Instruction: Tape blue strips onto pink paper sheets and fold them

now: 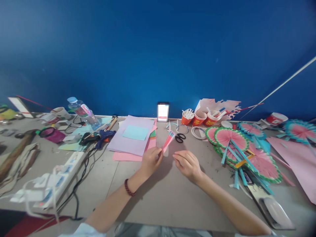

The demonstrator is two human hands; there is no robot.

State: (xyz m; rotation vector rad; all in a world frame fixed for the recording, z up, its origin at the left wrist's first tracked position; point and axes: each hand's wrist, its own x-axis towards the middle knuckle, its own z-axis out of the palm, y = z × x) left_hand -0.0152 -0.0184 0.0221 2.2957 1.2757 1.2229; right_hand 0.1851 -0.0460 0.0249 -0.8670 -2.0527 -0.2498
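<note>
My left hand [152, 161], with a dark red bead bracelet [129, 187] on the wrist, pinches the lower end of a folded pink paper fan [169, 141]. Its pleats are pressed into a narrow bundle, tilted up and to the right, with some blue and white near the upper end. To the right, my right hand [189, 164] hovers close by with fingers bent and thumb and fingertips near each other. Nothing shows between them, though the inner side of the fingers is partly hidden. Black-handled scissors [180, 138] lie just beyond the fan.
Stacked lilac paper [118, 141] and pink sheets lie left of centre. A glue gun [105, 136], cables and a power strip [61, 181] are farther left. Finished paper fans [232, 140] pile up at right beside a mouse [276, 210]. Red cups [199, 118] and a phone [163, 112] stand along the wall.
</note>
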